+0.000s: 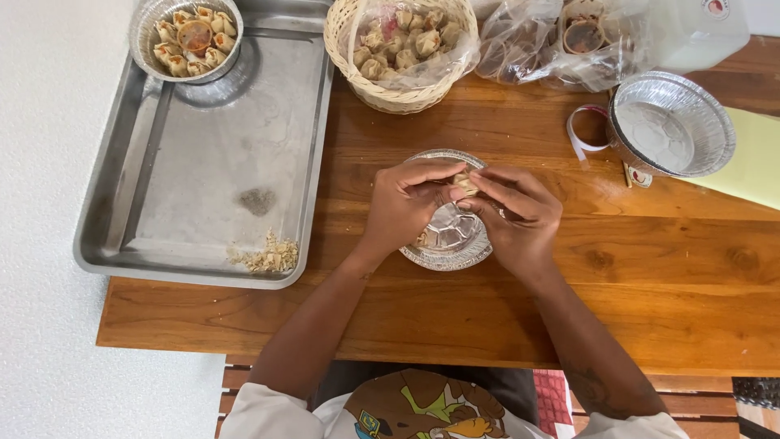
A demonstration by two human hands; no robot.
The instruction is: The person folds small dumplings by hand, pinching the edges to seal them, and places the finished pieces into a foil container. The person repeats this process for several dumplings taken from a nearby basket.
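A steel tray (203, 162) holds a filled foil cup (187, 36) and crumbs (266, 257). On the wooden counter (650, 276), left hand (402, 203) and right hand (516, 211) meet — fingers pinching one dumpling (465, 182) above a small foil cup (447, 240). An empty foil cup (670, 122) sits right.

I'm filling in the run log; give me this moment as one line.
left hand + right hand: both pinch dumpling | over foil dish | wooden table | basket of dumplings behind
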